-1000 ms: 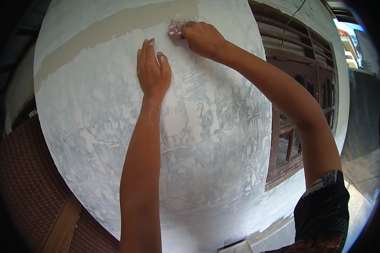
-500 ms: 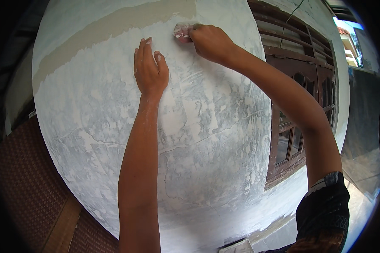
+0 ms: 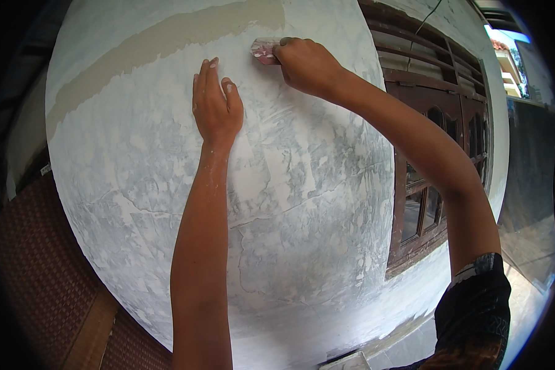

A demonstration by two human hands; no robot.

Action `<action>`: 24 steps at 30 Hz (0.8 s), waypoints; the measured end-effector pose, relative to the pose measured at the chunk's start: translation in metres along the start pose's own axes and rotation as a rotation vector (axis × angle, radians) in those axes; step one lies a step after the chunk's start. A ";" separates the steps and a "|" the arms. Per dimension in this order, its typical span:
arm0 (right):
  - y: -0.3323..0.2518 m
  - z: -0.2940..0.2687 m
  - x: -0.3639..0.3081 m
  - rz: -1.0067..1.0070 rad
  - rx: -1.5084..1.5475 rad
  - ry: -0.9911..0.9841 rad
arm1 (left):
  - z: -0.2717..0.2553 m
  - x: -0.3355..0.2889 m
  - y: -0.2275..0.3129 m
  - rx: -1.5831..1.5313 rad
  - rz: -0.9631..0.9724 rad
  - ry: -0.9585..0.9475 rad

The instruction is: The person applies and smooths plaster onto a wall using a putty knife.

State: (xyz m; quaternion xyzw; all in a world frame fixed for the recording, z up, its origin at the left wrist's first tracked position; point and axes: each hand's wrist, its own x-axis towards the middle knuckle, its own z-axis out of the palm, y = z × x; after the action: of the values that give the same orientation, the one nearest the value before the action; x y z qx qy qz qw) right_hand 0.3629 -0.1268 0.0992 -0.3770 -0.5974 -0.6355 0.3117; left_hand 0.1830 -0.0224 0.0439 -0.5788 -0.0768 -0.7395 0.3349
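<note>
In front of me stands a wall (image 3: 277, 240) with patchy white and grey filler and thin cracks. A beige band (image 3: 166, 38) of bare surface curves across its upper left. My right hand (image 3: 308, 66) grips a putty knife (image 3: 265, 50), its blade smeared white and reddish, against the wall just below the right end of that band. Most of its handle is hidden in the fist. My left hand (image 3: 216, 105) lies against the wall to the left of the knife, fingers stretched upward, holding nothing. White specks dot its fingertips and forearm.
On the right is a brown wooden window (image 3: 441, 117) with slats above it. A brown woven panel (image 3: 40, 259) stands at the lower left. A pale flat-topped object (image 3: 346, 361) sits at the wall's foot, by the bottom edge.
The view has shifted very slightly. Both hands appear a little lower and further left in the picture, and the putty knife is still in my right hand.
</note>
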 end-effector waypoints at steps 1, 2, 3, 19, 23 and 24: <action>0.001 -0.005 0.003 0.009 0.044 0.051 | 0.000 0.002 0.004 -0.017 -0.009 0.001; -0.001 -0.009 0.007 0.020 0.093 0.099 | -0.001 0.002 0.005 -0.031 -0.018 -0.004; 0.007 -0.011 0.023 0.083 0.071 0.100 | -0.003 0.001 0.005 -0.031 -0.019 -0.007; 0.019 -0.018 0.046 0.081 0.097 0.151 | -0.002 0.001 0.003 -0.024 -0.015 0.003; 0.051 0.001 0.053 0.102 0.057 0.140 | 0.008 0.000 0.009 -0.035 -0.007 0.012; 0.048 0.004 0.046 0.068 0.032 0.108 | 0.008 0.001 0.008 -0.035 -0.005 0.014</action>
State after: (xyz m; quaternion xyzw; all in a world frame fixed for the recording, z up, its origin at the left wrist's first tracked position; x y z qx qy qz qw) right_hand 0.3799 -0.1247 0.1632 -0.3572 -0.5765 -0.6344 0.3710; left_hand 0.1940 -0.0247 0.0451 -0.5793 -0.0631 -0.7457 0.3232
